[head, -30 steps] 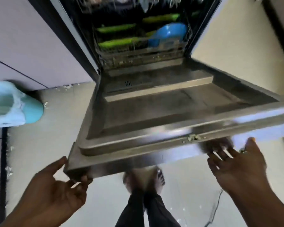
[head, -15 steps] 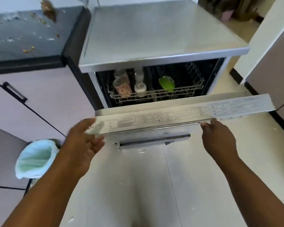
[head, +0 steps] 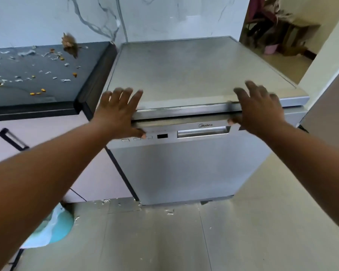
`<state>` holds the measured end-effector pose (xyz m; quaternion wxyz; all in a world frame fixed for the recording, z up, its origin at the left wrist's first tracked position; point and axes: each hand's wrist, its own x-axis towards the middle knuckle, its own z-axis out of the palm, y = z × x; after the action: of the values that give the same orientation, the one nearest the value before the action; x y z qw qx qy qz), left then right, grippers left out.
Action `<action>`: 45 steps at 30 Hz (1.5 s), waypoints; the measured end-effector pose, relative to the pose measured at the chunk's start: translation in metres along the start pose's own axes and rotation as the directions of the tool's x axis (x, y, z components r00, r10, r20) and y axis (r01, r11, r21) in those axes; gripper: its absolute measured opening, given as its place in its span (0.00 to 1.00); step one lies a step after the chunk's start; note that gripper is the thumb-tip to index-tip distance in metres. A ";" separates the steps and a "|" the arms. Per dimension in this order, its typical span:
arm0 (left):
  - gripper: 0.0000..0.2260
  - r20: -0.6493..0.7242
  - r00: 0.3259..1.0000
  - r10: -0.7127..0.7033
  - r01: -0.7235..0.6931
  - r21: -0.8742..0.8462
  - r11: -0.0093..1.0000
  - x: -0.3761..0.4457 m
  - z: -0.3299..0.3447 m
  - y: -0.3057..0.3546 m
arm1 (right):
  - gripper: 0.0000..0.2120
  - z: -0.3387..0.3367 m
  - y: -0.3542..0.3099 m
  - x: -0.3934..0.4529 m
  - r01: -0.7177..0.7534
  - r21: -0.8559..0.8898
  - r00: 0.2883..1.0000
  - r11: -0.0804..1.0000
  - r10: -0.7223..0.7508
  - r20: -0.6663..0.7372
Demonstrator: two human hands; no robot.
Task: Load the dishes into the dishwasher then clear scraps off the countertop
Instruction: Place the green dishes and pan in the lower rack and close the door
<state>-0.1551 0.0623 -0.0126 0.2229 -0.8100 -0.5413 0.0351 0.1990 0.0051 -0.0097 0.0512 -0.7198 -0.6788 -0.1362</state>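
Dishwasher (head: 184, 169) door shut, left hand (head: 116, 112) w/ fingers straight & spread pressing flat at its top front edge near the left corner, right hand (head: 260, 108) likewise splayed flat at the right corner, scraps (head: 33, 75) strewn across the dark countertop (head: 70, 90) beside it.

One word I can read: "Midea", on the dishwasher (head: 184, 163) door's top strip, right of centre, above the handle recess. Button markings too small.
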 end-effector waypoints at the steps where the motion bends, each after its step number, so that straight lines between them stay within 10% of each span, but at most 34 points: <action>1: 0.58 0.041 0.999 0.034 -0.033 -0.033 0.999 0.015 0.003 -0.005 | 0.42 0.006 0.005 0.015 0.059 0.041 0.997 0.997 -0.061 0.055; 7: 0.53 0.115 0.969 0.220 -0.160 -0.390 0.907 0.049 0.012 -0.013 | 0.51 0.034 0.021 0.044 0.089 0.262 0.990 0.961 -0.115 0.085; 33: 0.46 0.108 0.949 0.296 -0.217 -0.455 0.864 0.054 0.022 -0.021 | 0.39 0.043 0.020 0.037 0.153 0.177 0.988 0.972 -0.148 -0.043; 45: 0.50 0.286 0.956 -0.058 0.212 -0.544 0.812 0.080 0.012 -0.017 | 0.60 -0.002 -0.034 0.067 -0.229 0.289 0.920 0.930 0.110 0.376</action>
<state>-0.1404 0.1433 -0.0012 -0.0986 -0.7870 -0.6078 -0.0395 0.1680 0.0714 0.0057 0.0588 -0.7706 -0.6241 0.1149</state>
